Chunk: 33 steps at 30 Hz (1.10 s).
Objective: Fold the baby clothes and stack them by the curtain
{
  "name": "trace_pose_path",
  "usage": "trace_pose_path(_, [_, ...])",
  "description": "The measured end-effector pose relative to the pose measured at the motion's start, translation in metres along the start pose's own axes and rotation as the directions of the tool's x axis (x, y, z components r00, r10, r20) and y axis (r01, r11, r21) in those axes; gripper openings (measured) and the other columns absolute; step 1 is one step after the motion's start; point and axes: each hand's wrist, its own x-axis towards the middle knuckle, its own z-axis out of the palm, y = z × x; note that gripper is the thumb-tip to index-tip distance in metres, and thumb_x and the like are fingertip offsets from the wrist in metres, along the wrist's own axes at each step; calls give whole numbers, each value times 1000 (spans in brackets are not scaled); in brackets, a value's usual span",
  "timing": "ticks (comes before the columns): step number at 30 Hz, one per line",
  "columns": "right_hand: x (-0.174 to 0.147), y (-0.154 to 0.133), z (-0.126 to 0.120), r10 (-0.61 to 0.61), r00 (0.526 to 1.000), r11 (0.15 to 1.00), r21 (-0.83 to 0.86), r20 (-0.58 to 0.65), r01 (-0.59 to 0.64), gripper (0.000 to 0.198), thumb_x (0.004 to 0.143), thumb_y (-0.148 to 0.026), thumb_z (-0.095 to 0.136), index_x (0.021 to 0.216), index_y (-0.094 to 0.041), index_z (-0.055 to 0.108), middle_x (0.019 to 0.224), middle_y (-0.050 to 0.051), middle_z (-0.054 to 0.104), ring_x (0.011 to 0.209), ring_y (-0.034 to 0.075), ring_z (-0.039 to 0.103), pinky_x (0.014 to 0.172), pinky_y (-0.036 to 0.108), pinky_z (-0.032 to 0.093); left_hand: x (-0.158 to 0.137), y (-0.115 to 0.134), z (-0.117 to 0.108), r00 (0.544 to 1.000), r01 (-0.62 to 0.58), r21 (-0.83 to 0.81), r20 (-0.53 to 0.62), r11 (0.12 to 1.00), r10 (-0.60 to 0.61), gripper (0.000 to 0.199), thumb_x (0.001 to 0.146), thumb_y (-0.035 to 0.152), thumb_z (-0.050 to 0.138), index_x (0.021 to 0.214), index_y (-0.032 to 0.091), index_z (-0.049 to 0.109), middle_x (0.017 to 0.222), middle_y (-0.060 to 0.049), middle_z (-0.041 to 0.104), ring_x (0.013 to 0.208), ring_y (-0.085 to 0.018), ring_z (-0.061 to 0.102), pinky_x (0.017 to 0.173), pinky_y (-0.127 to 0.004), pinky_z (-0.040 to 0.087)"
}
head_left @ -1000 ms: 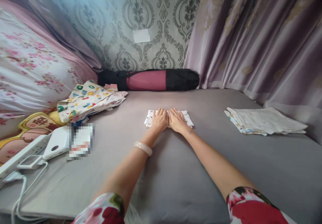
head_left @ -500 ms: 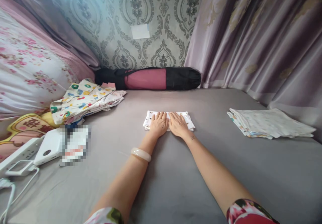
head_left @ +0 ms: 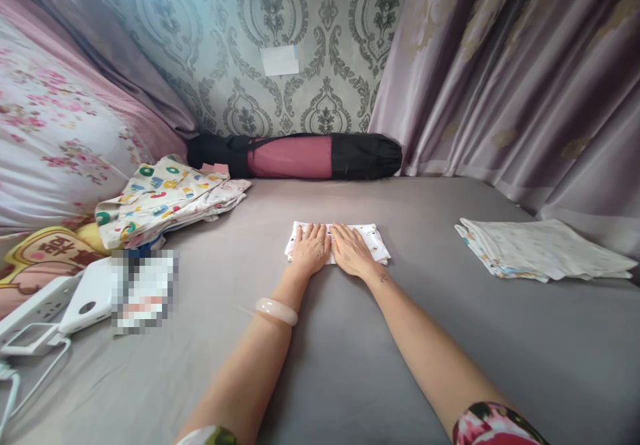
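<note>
A folded white cloth (head_left: 371,237) with small dark and yellow marks lies flat on the grey bed sheet (head_left: 330,365), in the middle of the head view. My left hand (head_left: 311,248) rests palm down on its left half, fingers stretched out and pointing away from me. Beside it, my right hand (head_left: 351,248) lies flat across the middle and right part of the cloth, the two hands almost touching. Both palms hide much of the cloth. A pale bangle (head_left: 277,311) circles my left wrist.
At right is a stack of folded cloths (head_left: 545,248). Patterned clothes (head_left: 167,198) are heaped at left, near a power strip (head_left: 37,308), a white device (head_left: 93,295) and cables. A black and pink rolled bag (head_left: 290,156) lies along the wall.
Both hands stay flat on the cloth, with the left hand slightly farther left over it. The whole view has shifted a little; nothing else has visibly moved.
</note>
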Motion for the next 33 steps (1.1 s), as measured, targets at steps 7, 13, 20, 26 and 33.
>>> trace_pose_path(7, [1, 1, -5, 33, 999, 999, 14, 19, -33, 53, 97, -27, 22, 146, -12, 37, 153, 8, 37, 142, 22, 29, 117, 43, 17, 0, 0, -4, 1000, 2, -13, -26, 1000, -2, 50, 101, 34, 22, 141, 11, 42, 146, -11, 46, 139, -27, 35, 116, -49, 22])
trace_pose_path(13, [-4, 5, -11, 100, 994, 994, -28, -40, -101, 55, 98, -29, 22, 146, -8, 36, 153, 11, 36, 144, 22, 25, 118, 43, 13, 0, -7, -6, 982, 77, 5, -170, 997, -75, 52, 101, 37, 20, 138, 11, 46, 145, -13, 47, 142, -27, 30, 118, -51, 15])
trace_pose_path(20, [-8, 4, -7, 117, 993, 991, -59, 6, -116, 56, 98, -31, 22, 147, -6, 35, 153, 12, 35, 143, 23, 27, 118, 41, 13, -3, -11, -3, 996, 76, 38, -43, 996, -75, 52, 100, 38, 20, 140, 13, 45, 146, -13, 46, 138, -29, 36, 115, -53, 20])
trace_pose_path(26, [-8, 5, -9, 128, 992, 991, -43, 18, -127, 56, 98, -31, 21, 148, -8, 34, 153, 11, 35, 143, 22, 26, 118, 42, 14, -4, -10, -4, 994, 75, 33, -88, 997, -71, 51, 100, 37, 21, 135, 15, 50, 142, -13, 50, 137, -28, 38, 115, -55, 19])
trace_pose_path(33, [-11, 14, -16, 190, 979, 973, -118, -74, -198, 57, 98, -33, 20, 146, -5, 36, 152, 13, 35, 144, 24, 24, 118, 46, 9, -4, -19, -7, 964, 156, 58, -229, 986, -139, 51, 98, 34, 23, 134, 12, 52, 145, -14, 47, 142, -29, 29, 117, -55, 12])
